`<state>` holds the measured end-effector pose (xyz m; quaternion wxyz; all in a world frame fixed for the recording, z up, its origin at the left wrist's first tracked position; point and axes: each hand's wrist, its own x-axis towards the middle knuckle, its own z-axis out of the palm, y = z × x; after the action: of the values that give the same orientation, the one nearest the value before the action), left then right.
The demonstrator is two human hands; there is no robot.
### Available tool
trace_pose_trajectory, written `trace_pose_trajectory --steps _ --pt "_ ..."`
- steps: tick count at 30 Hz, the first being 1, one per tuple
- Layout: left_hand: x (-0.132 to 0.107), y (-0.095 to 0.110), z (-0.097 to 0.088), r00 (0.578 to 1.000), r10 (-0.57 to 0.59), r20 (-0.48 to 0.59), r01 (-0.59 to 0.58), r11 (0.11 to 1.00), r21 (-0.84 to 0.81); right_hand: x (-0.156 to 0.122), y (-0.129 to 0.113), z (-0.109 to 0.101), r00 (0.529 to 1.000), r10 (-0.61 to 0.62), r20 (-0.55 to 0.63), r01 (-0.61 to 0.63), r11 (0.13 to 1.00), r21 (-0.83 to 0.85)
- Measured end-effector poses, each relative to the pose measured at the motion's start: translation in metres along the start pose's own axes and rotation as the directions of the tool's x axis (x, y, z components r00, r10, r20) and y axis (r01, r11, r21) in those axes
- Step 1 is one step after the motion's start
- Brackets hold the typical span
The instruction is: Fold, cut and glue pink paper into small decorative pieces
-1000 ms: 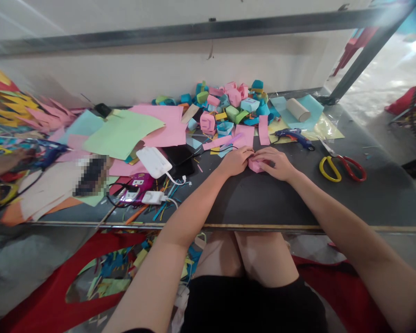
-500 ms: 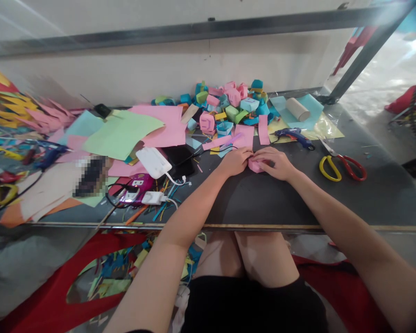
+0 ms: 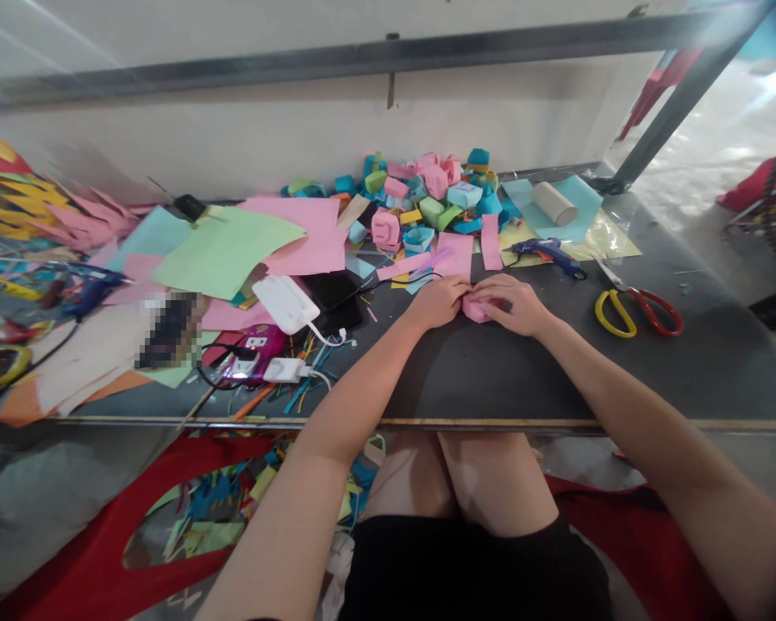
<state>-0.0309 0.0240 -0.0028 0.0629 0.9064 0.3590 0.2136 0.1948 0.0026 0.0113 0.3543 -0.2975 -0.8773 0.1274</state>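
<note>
A small folded pink paper piece (image 3: 475, 309) rests on the dark table between my two hands, partly covered by fingers. My left hand (image 3: 441, 302) pinches its far left side. From the right, my right hand (image 3: 512, 304) grips the same piece, thumb in front and fingers over its top. Just beyond the hands lie pink paper strips (image 3: 491, 242) and a purple stick (image 3: 437, 260). A blue glue gun (image 3: 552, 256) is behind my right hand, and scissors (image 3: 639, 304) with one yellow and one red handle lie to its right.
Folded paper pieces (image 3: 432, 211) are heaped against the wall. A cardboard tube (image 3: 554, 204) lies on blue paper at the back right. Green sheets (image 3: 229, 246), a white power bank (image 3: 286, 304), a purple power strip (image 3: 257, 352) and cables spread over the left side.
</note>
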Motion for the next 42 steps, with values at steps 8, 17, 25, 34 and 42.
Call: trace_pose_trajectory --steps 8,17,25,34,42 --pt "-0.0001 0.0009 -0.0021 1.000 -0.005 0.011 0.005 1.000 0.003 0.0007 -0.0042 -0.0018 1.000 -0.007 -0.012 0.007 1.000 -0.009" --pt "-0.0003 0.0012 -0.0025 1.000 -0.004 0.006 0.004 1.000 -0.005 0.0022 -0.0073 -0.0040 0.997 -0.016 -0.080 0.014 1.000 -0.020" --pt "0.0004 0.0017 -0.0026 1.000 -0.004 -0.006 0.004 0.999 -0.041 0.0015 -0.0052 -0.0005 0.998 -0.022 -0.059 0.022 1.000 -0.003" --pt "0.0004 0.0005 -0.0022 1.000 0.005 0.000 -0.005 1.000 -0.031 0.0012 -0.0053 -0.0018 0.999 -0.011 -0.031 0.011 1.000 0.007" --pt "0.0005 0.0008 -0.0022 1.000 0.003 0.006 -0.003 0.999 -0.034 0.0009 -0.0049 -0.0023 1.000 -0.007 -0.015 0.007 1.000 0.004"
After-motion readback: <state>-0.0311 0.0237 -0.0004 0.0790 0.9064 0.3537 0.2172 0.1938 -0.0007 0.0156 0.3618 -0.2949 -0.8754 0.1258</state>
